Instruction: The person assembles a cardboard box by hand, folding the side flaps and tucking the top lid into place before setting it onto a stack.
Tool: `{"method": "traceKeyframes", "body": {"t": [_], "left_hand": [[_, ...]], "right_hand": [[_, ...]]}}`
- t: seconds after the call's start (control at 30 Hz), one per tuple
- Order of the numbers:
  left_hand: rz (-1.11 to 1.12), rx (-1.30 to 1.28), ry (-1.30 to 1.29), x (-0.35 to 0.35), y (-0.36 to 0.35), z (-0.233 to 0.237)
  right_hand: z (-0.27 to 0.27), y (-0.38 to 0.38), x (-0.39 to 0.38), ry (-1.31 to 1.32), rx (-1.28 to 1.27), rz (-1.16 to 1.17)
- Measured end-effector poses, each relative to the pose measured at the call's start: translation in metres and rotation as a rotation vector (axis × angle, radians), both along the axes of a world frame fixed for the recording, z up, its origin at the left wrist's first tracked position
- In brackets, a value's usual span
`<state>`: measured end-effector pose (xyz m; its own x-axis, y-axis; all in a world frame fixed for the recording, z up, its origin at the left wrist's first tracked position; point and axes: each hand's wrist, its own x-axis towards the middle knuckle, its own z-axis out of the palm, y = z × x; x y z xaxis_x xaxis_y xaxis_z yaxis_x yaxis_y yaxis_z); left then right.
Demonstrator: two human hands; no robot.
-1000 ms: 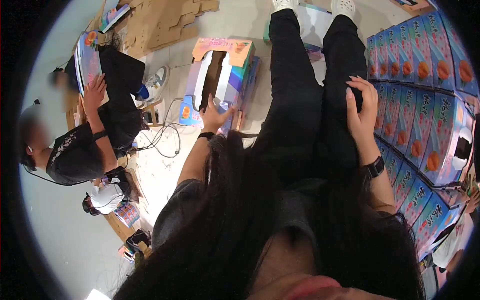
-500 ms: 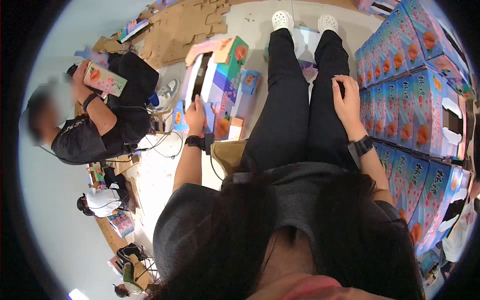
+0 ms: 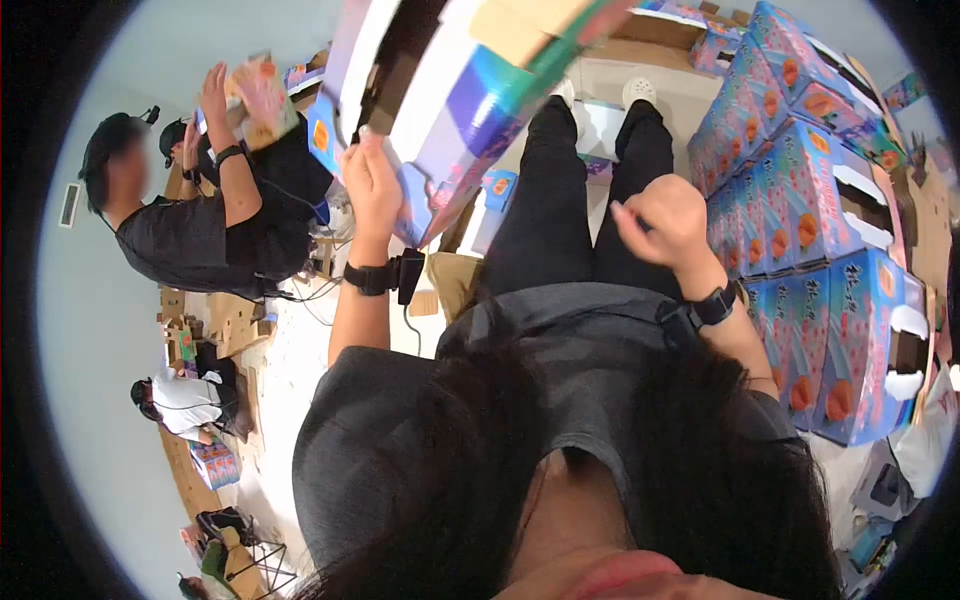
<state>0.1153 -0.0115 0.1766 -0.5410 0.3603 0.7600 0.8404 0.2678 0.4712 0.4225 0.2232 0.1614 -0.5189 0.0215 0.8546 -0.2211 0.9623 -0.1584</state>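
Observation:
My left hand (image 3: 371, 185) is closed on the edge of a colourful peach-print carton (image 3: 465, 95), at its slotted side. The carton is raised close to the camera, tilted, with a tan cardboard flap near its top right. My right hand (image 3: 662, 222) hangs over my right thigh, fingers curled and thumb pointing left; its fingertips are partly hidden, and no object shows in it. Both wrists carry dark bands.
Stacked peach-print cartons (image 3: 800, 215) stand at the right. A person in black (image 3: 185, 235) sits at the left beside a blurred carton (image 3: 265, 100). Another person in white (image 3: 190, 403) is farther back. Cardboard (image 3: 635, 52) lies beyond my feet.
The carton in my left hand has risen toward the camera and looks larger. My right hand has lifted off my thigh and curled its fingers. The person at the left has raised their hands.

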Motion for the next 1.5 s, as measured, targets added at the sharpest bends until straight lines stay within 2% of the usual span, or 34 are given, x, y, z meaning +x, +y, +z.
{"method": "traceKeyframes", "body": {"t": [0.03,0.07,0.13,0.17,0.2,0.27,0.3,0.33,0.5,0.6,0.7,0.77,0.93,1.5], "left_hand": [[-0.062,-0.035,-0.037,0.015,0.000,0.009],[-0.045,-0.015,0.022,0.028,0.008,0.013],[-0.125,-0.046,0.191,0.045,0.016,0.017],[-0.180,-0.060,0.213,0.059,0.019,0.021],[-0.207,-0.069,0.265,0.070,0.023,0.023],[-0.289,-0.234,0.166,0.089,0.026,0.020],[-0.315,-0.185,0.221,0.099,0.031,0.020],[-0.355,-0.092,0.266,0.103,0.040,0.016],[-0.424,-0.189,0.293,0.103,0.060,0.002],[-0.438,-0.236,0.321,0.104,0.065,-0.001],[-0.456,-0.248,0.380,0.100,0.070,-0.013],[-0.464,-0.288,0.389,0.097,0.068,-0.017],[-0.492,-0.330,0.408,0.102,0.066,-0.016],[-0.388,-0.328,0.472,0.119,0.058,-0.025]], "right_hand": [[0.023,-0.016,0.009,0.015,0.051,0.049],[0.046,-0.032,0.019,0.028,0.109,0.100],[0.080,-0.061,0.038,0.181,0.149,0.219],[0.092,-0.071,0.052,0.172,0.180,0.262],[0.107,-0.082,0.064,0.170,0.205,0.249],[0.119,-0.086,0.080,0.182,0.242,0.179],[0.119,-0.083,0.083,0.188,0.227,0.118],[0.116,-0.077,0.082,0.194,0.209,0.057],[0.078,-0.039,0.068,0.079,0.013,-0.297],[0.041,-0.015,0.052,-0.019,-0.014,-0.396],[0.013,-0.014,0.043,-0.142,-0.076,-0.432],[-0.006,-0.009,0.041,-0.178,-0.034,-0.399],[-0.016,-0.015,0.042,-0.242,0.007,-0.412],[-0.043,-0.010,0.039,-0.176,0.070,-0.448]]}}
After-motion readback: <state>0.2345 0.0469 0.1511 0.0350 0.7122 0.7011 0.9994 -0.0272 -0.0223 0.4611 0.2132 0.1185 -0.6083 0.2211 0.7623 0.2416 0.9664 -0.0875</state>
